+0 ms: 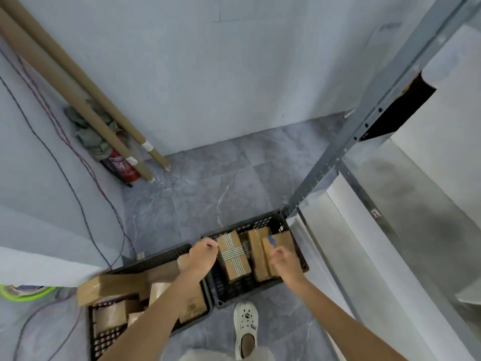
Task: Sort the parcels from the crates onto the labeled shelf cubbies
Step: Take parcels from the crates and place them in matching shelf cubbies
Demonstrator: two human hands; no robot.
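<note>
Looking straight down at two black plastic crates set side by side on a grey tiled floor (208, 178). In the right crate (263, 222), three brown parcels side by side: a taped parcel (234, 259) crossed with striped tape on the left, a plain parcel (256, 254) in the middle, a blue-marked parcel (279, 242) on the right. In the left crate (156, 256), a jumble of more cardboard parcels, with one long box (109, 285) lying across its left rim.

Left hand (203, 256) over the meeting rims of the crates, just beside the taped parcel, fingers curled; impossible to tell whether clamped on anything. Right hand (285, 260) at the near edge of the blue-marked parcel, fingers curled too; grip or mere touch, cannot tell.

To the right, a grey metal shelf (364, 121), its upright coming down near the right crate's far corner. At back left, cardboard tubes (86, 95) leaning on the wall beside a red fire extinguisher (122, 168). Just beside the right crate's near wall, a white clog (246, 327).
</note>
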